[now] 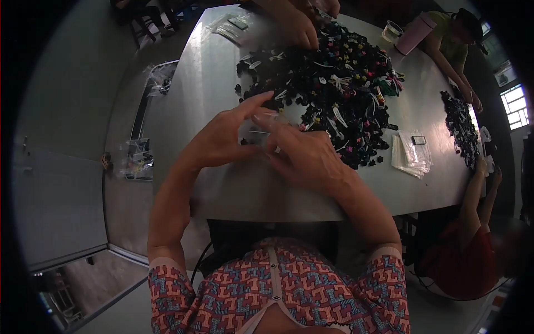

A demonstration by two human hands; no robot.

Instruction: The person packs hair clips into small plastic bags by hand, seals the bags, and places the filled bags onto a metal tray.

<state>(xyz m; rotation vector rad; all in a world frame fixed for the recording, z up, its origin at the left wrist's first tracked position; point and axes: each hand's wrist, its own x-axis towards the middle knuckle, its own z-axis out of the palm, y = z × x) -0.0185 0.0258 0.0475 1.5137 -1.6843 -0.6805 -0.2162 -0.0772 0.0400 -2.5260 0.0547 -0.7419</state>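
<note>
Near the front of the metal table, my two hands meet over a small clear plastic bag that is partly hidden and blurred. My left hand (219, 139) curls round the bag's left side, thumb below and fingers above. My right hand (308, 156) has its fingers bent and pressed together at the bag's right side. What lies inside the bag I cannot make out. Just beyond my hands spreads a large heap of small hair clips (339, 83), mostly black with some white and coloured ones.
Flat clear bags (410, 156) lie in a stack to the right; more bags (231, 30) lie at the far left. A co-worker's hand (300, 30) reaches into the heap. Beside a pink tumbler (416, 33) stands a clear cup (391, 31). Other people work at a second heap (460, 125).
</note>
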